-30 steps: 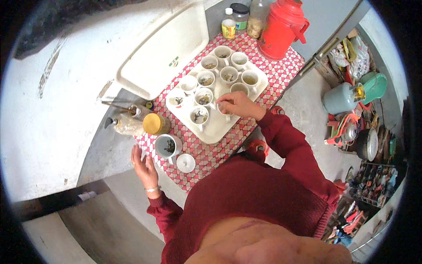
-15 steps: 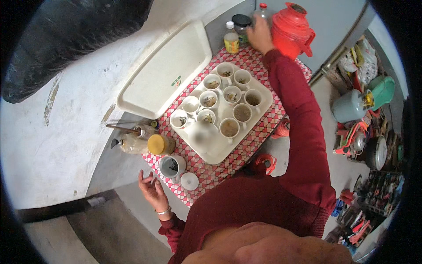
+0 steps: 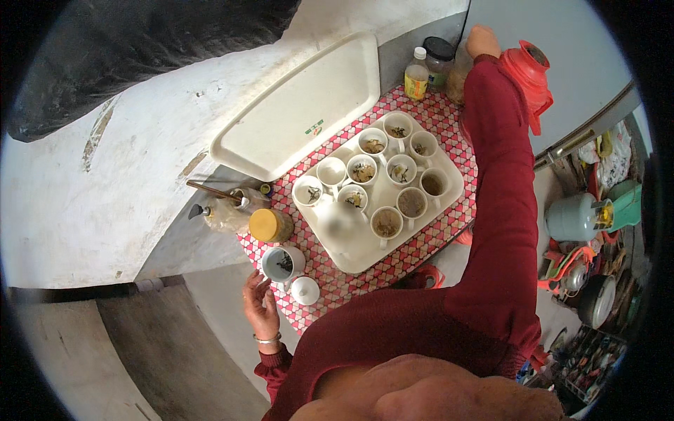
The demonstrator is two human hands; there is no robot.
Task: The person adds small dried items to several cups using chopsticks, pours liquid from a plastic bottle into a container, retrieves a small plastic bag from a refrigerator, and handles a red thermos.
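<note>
Jar (image 3: 460, 70) perhaps behind right hand (image 3: 483, 41)

My right hand (image 3: 483, 41) stretched far over a jar (image 3: 460, 67) beside the red flask (image 3: 528, 74), my left hand (image 3: 261, 309) near a mug (image 3: 282, 263), white tray (image 3: 351, 254) of cups between

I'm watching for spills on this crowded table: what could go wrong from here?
The right hand reaches across the tray of cups toward the jars beside the red flask; the sleeve might catch a cup or tip the flask. The left hand lies at the table's edge beside a mug, which could get nudged off.
</note>
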